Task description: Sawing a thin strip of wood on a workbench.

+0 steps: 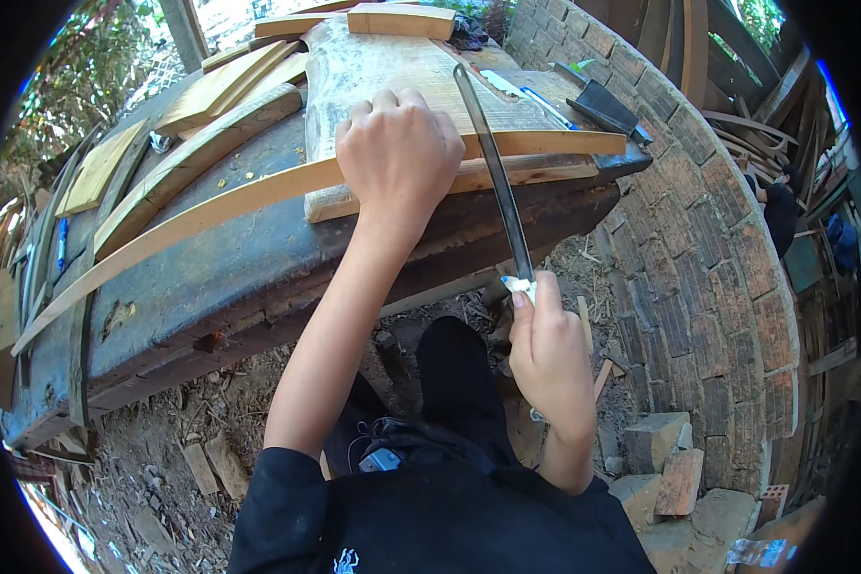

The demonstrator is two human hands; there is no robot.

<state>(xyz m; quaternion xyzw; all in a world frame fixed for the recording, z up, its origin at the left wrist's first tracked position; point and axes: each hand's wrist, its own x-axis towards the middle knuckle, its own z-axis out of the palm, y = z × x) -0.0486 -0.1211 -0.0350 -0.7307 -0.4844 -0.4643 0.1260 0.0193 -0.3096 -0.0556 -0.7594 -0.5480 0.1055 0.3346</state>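
Black shirt (469, 526) foremost, a wooden strip (258, 192) spans the bench (220, 268) beside brickwork (679, 258).

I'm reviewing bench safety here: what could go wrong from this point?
The left hand, closed over the long wooden strip, sits close beside the long metal tool; a slip might scrape it. The white wrapping by the right hand looks crumpled, so the grip could shift. The strip extends far left of the hand and might swing or twist.
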